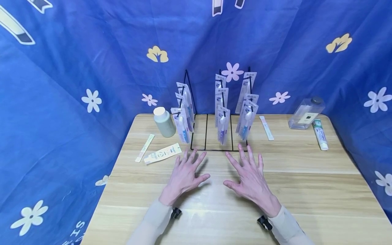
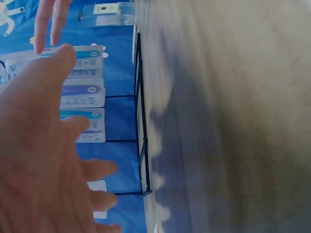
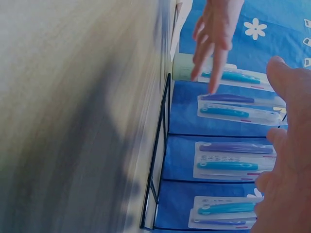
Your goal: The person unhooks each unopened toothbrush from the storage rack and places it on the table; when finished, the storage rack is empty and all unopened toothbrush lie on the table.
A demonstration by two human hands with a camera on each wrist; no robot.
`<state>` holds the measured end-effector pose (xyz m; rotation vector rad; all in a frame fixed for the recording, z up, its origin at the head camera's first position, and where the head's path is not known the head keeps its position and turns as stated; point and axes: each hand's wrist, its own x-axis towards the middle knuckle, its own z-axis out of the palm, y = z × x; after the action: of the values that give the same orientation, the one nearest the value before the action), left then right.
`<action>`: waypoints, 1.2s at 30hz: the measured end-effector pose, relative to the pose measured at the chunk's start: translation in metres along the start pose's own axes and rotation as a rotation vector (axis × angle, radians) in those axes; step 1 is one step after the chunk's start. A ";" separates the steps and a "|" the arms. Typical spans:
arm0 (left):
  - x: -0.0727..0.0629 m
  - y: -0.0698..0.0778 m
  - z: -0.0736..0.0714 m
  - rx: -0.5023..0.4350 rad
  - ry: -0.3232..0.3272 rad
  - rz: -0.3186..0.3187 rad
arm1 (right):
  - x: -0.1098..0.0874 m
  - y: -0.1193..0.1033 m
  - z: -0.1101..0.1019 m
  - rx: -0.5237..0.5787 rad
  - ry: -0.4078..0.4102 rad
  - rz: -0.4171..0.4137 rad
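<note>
the left hand [image 1: 184, 175] and right hand [image 1: 250, 178] both have their fingers spread and released. just beyond the fingertips of both stands a black wire rack [image 1: 206, 132], with packaged toothbrushes [image 1: 222, 126] hanging on it. a tube [image 1: 163, 153] lies just left of the left fingers, a green bottle [image 1: 165, 124] farther beyond.

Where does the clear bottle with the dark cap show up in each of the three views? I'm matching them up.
Head: the clear bottle is on the right side, near mid-height.
Left wrist: at the top, left of centre, lying sideways in the image.
Right wrist: not in the picture.
Shared landmark: the black wire rack, visible in all three.
</note>
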<state>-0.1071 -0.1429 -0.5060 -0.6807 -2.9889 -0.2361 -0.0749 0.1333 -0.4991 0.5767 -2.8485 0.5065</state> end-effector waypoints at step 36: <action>0.015 -0.010 0.012 -0.052 -0.167 -0.177 | 0.003 -0.011 0.005 0.088 -0.008 -0.033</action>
<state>-0.1251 -0.1437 -0.5179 -0.4602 -3.2168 -0.2807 -0.0739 0.1208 -0.5001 0.6411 -2.8310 0.6282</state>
